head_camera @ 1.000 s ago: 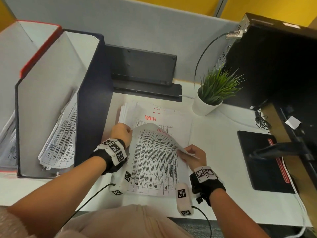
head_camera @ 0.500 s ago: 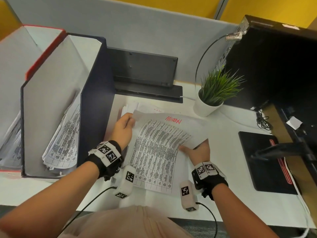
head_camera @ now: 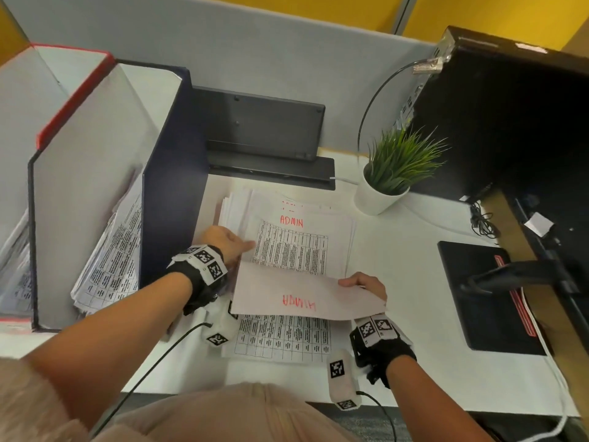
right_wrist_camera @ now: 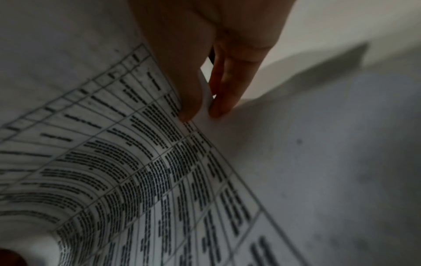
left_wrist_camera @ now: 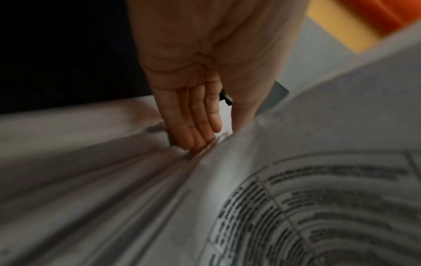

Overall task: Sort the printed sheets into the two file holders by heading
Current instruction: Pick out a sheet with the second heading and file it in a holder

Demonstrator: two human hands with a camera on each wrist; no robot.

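Observation:
A stack of printed sheets (head_camera: 291, 250) lies on the white desk, its exposed sheet headed ADMIN in red. The top sheet (head_camera: 302, 298) is curled back toward me, its red ADMIN heading showing through mirrored. My right hand (head_camera: 355, 282) pinches that sheet's right edge between thumb and fingers (right_wrist_camera: 214, 108). At the stack's left edge my left hand (head_camera: 239, 244) rests on the paper with straight fingers (left_wrist_camera: 196, 129) and holds nothing. To the left stands the navy file holder (head_camera: 172, 186) with printed sheets (head_camera: 111, 260) inside, and beyond it the red file holder (head_camera: 73, 87).
A potted plant (head_camera: 392, 173) stands right of the stack. A black device (head_camera: 261, 126) leans against the grey partition behind it. A dark monitor (head_camera: 510, 122) and a black pad (head_camera: 484, 295) fill the right side, with cables near them.
My right hand has pulled the top sheet back toward me, so the ADMIN sheet beneath shows. My left hand has let go of the sheet's corner and now lies flat on the stack.

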